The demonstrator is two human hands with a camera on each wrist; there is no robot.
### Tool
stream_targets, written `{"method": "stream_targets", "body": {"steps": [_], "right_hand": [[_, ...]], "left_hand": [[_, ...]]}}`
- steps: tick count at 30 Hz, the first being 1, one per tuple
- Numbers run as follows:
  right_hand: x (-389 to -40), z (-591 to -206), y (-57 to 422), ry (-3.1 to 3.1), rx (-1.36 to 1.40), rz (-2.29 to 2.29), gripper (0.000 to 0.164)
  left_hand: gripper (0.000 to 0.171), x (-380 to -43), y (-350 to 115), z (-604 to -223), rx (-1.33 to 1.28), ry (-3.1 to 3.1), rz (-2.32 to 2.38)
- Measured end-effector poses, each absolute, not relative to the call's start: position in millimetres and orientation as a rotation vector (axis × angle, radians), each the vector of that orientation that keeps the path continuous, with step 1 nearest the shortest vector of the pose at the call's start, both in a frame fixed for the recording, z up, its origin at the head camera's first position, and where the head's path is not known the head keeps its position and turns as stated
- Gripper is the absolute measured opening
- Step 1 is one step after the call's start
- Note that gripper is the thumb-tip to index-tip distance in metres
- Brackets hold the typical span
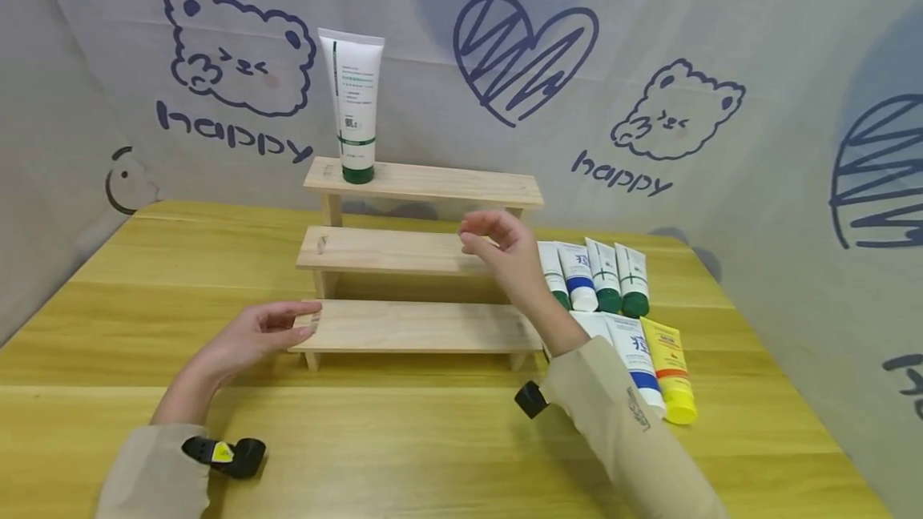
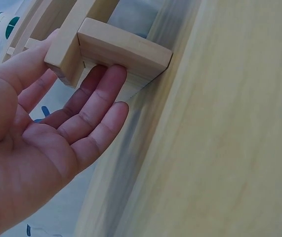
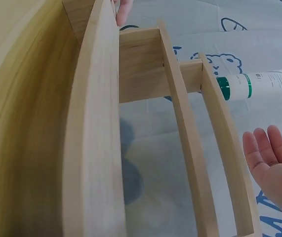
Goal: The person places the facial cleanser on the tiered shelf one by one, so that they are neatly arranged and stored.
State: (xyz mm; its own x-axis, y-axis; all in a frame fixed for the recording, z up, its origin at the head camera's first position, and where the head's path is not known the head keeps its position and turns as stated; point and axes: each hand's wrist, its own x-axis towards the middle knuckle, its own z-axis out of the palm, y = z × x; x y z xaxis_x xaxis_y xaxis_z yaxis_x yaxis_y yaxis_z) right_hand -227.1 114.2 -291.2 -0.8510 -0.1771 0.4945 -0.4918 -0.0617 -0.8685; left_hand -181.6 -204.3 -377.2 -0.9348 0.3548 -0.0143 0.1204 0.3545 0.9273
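Shelf (image 1: 404, 251): head overview, wrist close-ups

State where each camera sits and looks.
Head: on the head, facing forward and down at the wooden stand; left hand, right hand, sleeves show.
Left wrist: on that wrist, facing the stand's end; left hand shows.
Right wrist: on that wrist, facing along the stand; right hand, left fingertips show.
Head and right wrist share the upright tube.

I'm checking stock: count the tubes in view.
8 visible: one tube on the top shelf; four tubes in the table's back right row; three tubes nearer, beside the right sleeve, which may hide more.
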Motion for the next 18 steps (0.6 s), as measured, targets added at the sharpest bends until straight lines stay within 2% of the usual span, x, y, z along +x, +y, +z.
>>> {"method": "stream_targets", "body": {"steps": [18], "right_hand": [[-201.9, -309.9, 163.9, -2.103, 0.676, 1.908, 0.014]], "left_hand": [[0.048, -181.1, -205.0, -376.3, 0.433, 2.391, 1.613]]}}
